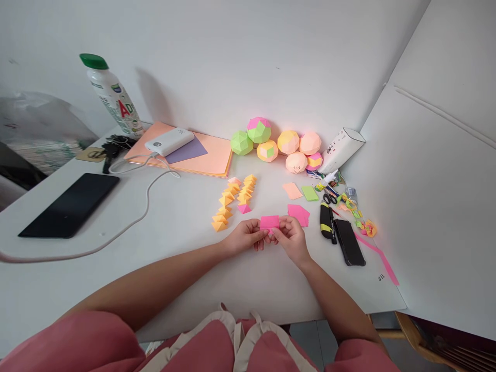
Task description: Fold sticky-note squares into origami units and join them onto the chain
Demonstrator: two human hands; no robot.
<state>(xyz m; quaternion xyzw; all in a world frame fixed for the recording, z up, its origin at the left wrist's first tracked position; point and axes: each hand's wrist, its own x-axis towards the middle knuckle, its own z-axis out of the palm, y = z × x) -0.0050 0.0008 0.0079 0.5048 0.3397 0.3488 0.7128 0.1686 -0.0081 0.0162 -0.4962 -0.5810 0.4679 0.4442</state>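
Observation:
A small pink paper [269, 222] is held between my two hands above the table's front middle. My left hand [250, 235] pinches its left side, and my right hand [290, 236] pinches its right side, with both thumbs close together at the lower edge. Just behind my right hand lie loose pink sheets [299, 213]. Farther back are small peach sheets [292, 190] and green sheets [310, 193]. Two rows of folded orange pieces [225, 209] stand to the left, with a pink folded piece [244, 208] at the near end of the right row.
Several paper balls [259, 130] rest by the wall. A bottle [116, 101], a power bank [170, 141] on peach paper and a tablet [70, 205] are left. A cutter [326, 221], scissors [330, 198], a phone [350, 243] and a white roll [343, 150] are right.

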